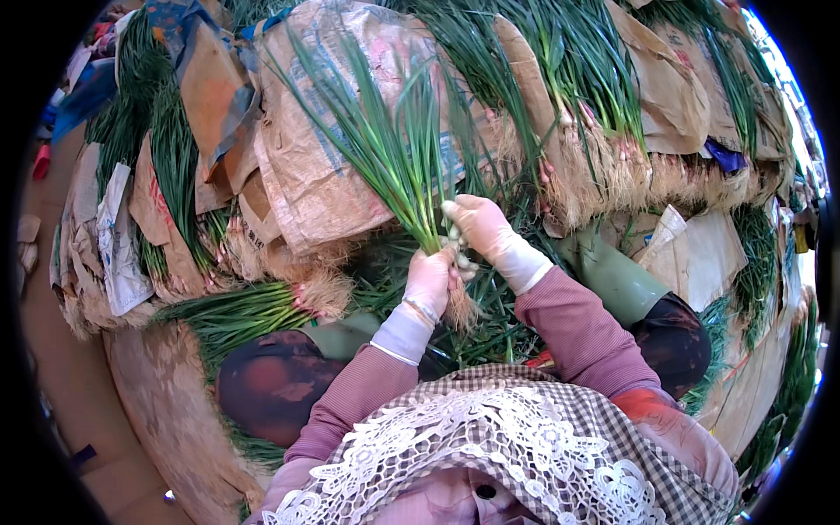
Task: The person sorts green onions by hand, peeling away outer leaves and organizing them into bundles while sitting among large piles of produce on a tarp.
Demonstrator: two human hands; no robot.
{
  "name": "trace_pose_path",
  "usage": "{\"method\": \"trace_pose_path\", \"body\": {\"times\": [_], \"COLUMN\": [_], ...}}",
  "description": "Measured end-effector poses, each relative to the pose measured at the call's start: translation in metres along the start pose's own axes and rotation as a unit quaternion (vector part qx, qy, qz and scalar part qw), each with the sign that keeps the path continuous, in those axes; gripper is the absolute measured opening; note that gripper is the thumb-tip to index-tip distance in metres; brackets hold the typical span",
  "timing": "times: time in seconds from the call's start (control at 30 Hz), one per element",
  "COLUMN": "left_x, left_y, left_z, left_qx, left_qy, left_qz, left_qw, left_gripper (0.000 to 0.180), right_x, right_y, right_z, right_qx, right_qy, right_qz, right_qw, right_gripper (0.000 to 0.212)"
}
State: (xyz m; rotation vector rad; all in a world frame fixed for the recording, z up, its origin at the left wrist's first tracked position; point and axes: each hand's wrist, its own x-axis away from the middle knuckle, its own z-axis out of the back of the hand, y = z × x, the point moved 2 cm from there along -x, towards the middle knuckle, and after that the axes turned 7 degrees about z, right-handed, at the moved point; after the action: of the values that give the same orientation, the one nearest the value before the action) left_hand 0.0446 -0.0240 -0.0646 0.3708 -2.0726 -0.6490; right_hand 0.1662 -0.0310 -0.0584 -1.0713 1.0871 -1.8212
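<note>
Snugly, leafy bunch point(401, 166) inside curled left fingers point(444, 256) (right fingers point(454, 210) bent alongside, grip unclear).

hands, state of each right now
Left hand: closed, holding a bunch of green-leaved stalks near the roots.
Right hand: partly curled beside the bunch; whether it grips anything cannot be told.

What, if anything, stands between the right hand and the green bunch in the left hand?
Nothing visible does: the left hand grips the green bunch above its roots; the right hand is close beside the stems, any contact unclear.
</note>
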Motion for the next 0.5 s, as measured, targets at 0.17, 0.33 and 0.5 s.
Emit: {"method": "trace_pose_path", "body": {"times": [0.17, 0.33, 0.5], "left_x": [-0.003, -0.001, -0.011], "left_y": [0.003, 0.000, -0.008], "left_z": [0.002, 0.001, 0.004], "left_qx": [0.013, -0.019, 0.094], "left_qy": [0.017, 0.058, -0.004], "left_qz": [-0.056, -0.048, -0.024], "left_qw": [0.998, 0.997, 0.995], "left_gripper": [0.011, 0.009, 0.015], "right_x": [0.024, 0.039, 0.036], "right_y": [0.043, 0.026, -0.071], "right_z": [-0.002, 0.022, -0.009], "right_qx": [0.358, 0.415, 0.376], "right_qy": [-0.101, -0.152, -0.003], "right_qz": [-0.084, -0.040, 0.192], "right_qw": [0.924, 0.896, 0.907], "right_gripper": [0.035, 0.045, 0.040]}}
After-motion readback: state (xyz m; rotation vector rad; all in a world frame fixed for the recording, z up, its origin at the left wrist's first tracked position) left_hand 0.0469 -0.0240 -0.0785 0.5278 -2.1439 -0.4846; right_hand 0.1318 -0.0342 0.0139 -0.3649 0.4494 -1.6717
